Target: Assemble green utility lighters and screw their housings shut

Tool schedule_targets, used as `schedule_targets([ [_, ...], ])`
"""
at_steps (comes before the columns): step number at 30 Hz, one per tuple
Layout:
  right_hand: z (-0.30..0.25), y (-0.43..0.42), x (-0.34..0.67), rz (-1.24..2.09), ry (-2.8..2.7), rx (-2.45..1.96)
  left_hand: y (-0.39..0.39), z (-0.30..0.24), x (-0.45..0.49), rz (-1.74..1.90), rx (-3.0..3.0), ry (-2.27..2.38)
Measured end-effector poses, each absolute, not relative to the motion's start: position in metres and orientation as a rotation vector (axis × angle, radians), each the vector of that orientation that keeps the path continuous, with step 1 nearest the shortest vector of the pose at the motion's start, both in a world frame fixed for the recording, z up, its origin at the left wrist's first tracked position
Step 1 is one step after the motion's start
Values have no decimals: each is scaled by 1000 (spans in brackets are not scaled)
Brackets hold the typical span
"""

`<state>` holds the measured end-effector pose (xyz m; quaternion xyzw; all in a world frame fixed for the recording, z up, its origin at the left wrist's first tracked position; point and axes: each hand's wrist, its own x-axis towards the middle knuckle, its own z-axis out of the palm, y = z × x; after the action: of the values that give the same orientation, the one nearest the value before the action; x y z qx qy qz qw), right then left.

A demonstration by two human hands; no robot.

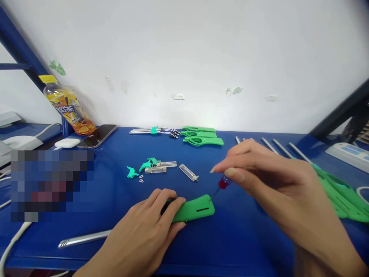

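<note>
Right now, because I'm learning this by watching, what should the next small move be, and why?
Probably a slight turn of the screwdriver, with the left grip steadying the green handle: the screwdriver appears to meet the handle's slotted end, and the right grip already pinches the screwdriver between thumb and fingers.

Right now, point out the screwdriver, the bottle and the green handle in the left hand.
Screwdriver [223,183], head view: its red part.
Bottle [69,109], head view: its label.
Green handle [191,210], head view: its broad face.
</note>
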<state>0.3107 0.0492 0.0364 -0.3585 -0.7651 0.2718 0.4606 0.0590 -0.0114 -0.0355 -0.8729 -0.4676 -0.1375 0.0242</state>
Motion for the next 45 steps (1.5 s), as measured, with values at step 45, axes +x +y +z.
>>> schedule_targets([
  [45,48,36,324,603,-2070,-883,-2,-38,66,-179,-2808,-1619],
])
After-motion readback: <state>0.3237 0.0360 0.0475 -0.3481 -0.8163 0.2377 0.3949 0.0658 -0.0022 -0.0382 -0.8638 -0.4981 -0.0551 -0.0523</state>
